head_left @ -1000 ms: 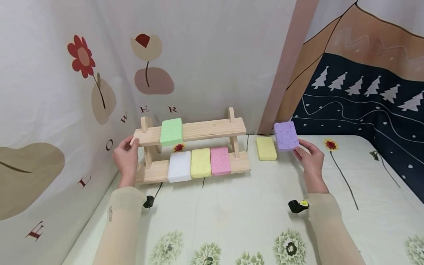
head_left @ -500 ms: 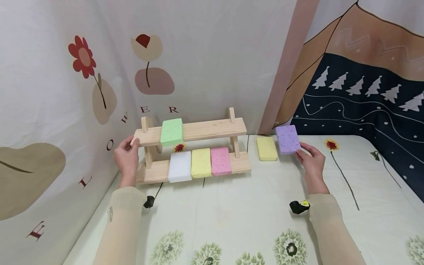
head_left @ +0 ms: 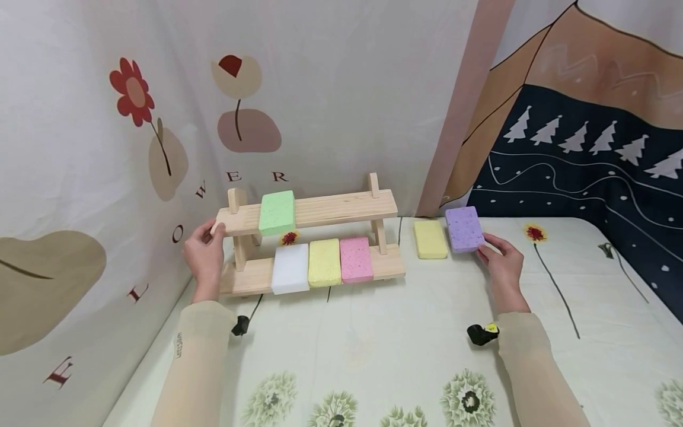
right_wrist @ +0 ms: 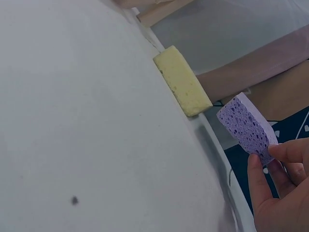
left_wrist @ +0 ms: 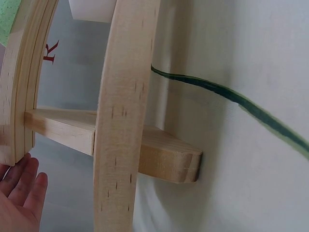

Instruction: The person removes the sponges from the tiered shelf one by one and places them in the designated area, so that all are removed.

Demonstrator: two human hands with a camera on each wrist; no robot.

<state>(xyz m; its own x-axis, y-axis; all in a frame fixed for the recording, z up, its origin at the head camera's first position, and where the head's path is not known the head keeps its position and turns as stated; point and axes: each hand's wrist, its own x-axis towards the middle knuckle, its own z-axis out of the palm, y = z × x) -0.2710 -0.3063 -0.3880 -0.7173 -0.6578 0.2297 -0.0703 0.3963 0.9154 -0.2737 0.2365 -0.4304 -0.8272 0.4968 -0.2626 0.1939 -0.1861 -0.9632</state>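
Note:
My right hand (head_left: 503,264) pinches a purple sponge (head_left: 464,229) by its lower right corner. In the right wrist view the purple sponge (right_wrist: 245,126) is held above the cloth, apart from a yellow sponge (right_wrist: 183,81) that lies flat to its left. With thumb and fingers my left hand (head_left: 205,252) grips the left end of the upper board of a two-tier wooden rack (head_left: 341,207). A green sponge (head_left: 277,212) leans on that upper board. White (head_left: 290,268), yellow (head_left: 324,263) and pink (head_left: 356,260) sponges stand side by side on the lower board.
Behind the rack hangs a pale curtain (head_left: 347,89) with printed flowers and letters. A dark curtain (head_left: 576,160) with printed trees is at the right. A pale cloth (head_left: 373,344) with printed flowers covers the surface below my hands.
My right hand has lowered the purple sponge and shifted it slightly to the right. My left hand keeps its place on the rack, and the other sponges stay put.

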